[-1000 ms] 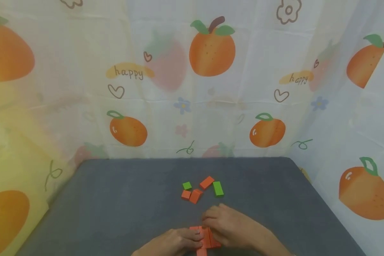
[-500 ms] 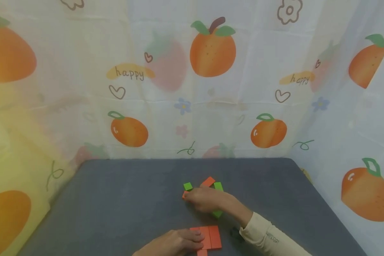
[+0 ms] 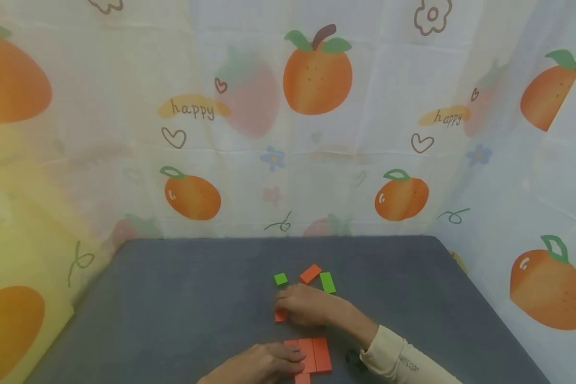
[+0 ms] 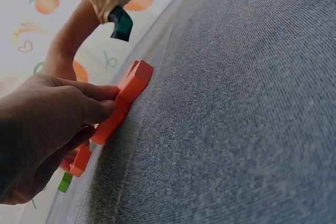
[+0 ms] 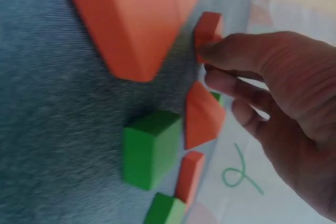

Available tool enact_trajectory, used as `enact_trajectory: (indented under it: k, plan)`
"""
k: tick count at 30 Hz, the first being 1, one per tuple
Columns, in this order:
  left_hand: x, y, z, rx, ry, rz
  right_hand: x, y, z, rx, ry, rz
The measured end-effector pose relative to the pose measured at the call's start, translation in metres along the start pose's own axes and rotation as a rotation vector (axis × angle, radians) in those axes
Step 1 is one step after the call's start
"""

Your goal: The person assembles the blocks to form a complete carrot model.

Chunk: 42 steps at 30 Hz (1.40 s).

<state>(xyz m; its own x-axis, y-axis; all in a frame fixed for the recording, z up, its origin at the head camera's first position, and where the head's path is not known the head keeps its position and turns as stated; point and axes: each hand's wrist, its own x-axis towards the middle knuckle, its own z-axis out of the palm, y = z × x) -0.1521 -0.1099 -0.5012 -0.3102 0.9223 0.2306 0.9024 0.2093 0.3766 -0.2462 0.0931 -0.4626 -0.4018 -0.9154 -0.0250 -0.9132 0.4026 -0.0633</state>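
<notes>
My left hand [image 3: 259, 364] holds the left side of a flat group of orange blocks [image 3: 322, 354] near the table's front edge. In the left wrist view, its thumb and index finger meet the group's orange side [image 4: 134, 81]. Farther out, my right hand [image 3: 307, 304] pinches a small orange block [image 3: 280, 316] between thumb and fingers. The right wrist view shows the thumb against that block [image 5: 209, 27]. Beside it lie an orange wedge-shaped block [image 5: 202, 119] and a green block [image 5: 151, 150], both mostly hidden by the right hand and wrist in the head view.
Behind the right hand lie a small green block [image 3: 280, 279], an orange block [image 3: 310, 274] and a longer green block [image 3: 327, 282]. The dark cloth-covered table [image 3: 173, 298] ends at a fruit-print curtain [image 3: 317, 133]. A dark device [image 3: 355, 360] hangs by the right sleeve.
My right hand has left the orange group, reached forward to the loose blocks, and drawn a small orange block slightly nearer. The left hand has stayed on the group.
</notes>
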Motion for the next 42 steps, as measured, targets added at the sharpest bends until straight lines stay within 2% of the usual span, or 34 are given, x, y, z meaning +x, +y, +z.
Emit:
enact_trajectory:
  k: [3, 9, 15, 19, 24, 29, 32, 35, 37, 42]
  plan:
    - [0.000, 0.000, 0.000, 0.002, -0.012, -0.012, -0.005, 0.000, 0.005, 0.011, 0.003, 0.054]
    - [-0.003, -0.001, -0.001, -0.010, -0.015, -0.025, -0.006, 0.000, 0.008, 0.131, 0.008, 0.068]
    - [-0.004, 0.000, 0.001, -0.023, -0.034, -0.040, 0.001, -0.008, 0.009, 0.062, 0.046, 0.093]
    - [-0.003, 0.000, 0.003, -0.013, -0.019, -0.038, -0.006, -0.010, 0.003, 0.075, 0.061, 0.114]
    - [-0.003, -0.001, 0.004, 0.016, -0.002, -0.018, -0.035, -0.016, -0.014, 0.079, 0.089, 0.125]
    - [-0.003, -0.001, 0.004, -0.003, -0.007, -0.027, -0.076, -0.035, -0.018, 0.152, 0.238, 0.029]
    - [-0.003, 0.001, 0.002, -0.040, -0.010, -0.047, -0.095, -0.051, -0.011, 0.181, 0.297, -0.026]
    - [-0.005, 0.001, 0.000, -0.080, -0.016, -0.073, -0.109, -0.063, -0.002, 0.227, 0.286, -0.036]
    - [-0.005, 0.002, 0.000, -0.093, -0.019, -0.083, -0.115, -0.068, 0.006, 0.246, 0.265, -0.038]
    - [-0.004, 0.003, 0.001, -0.093, -0.020, -0.090, -0.119, -0.070, 0.022, 0.336, 0.275, -0.079]
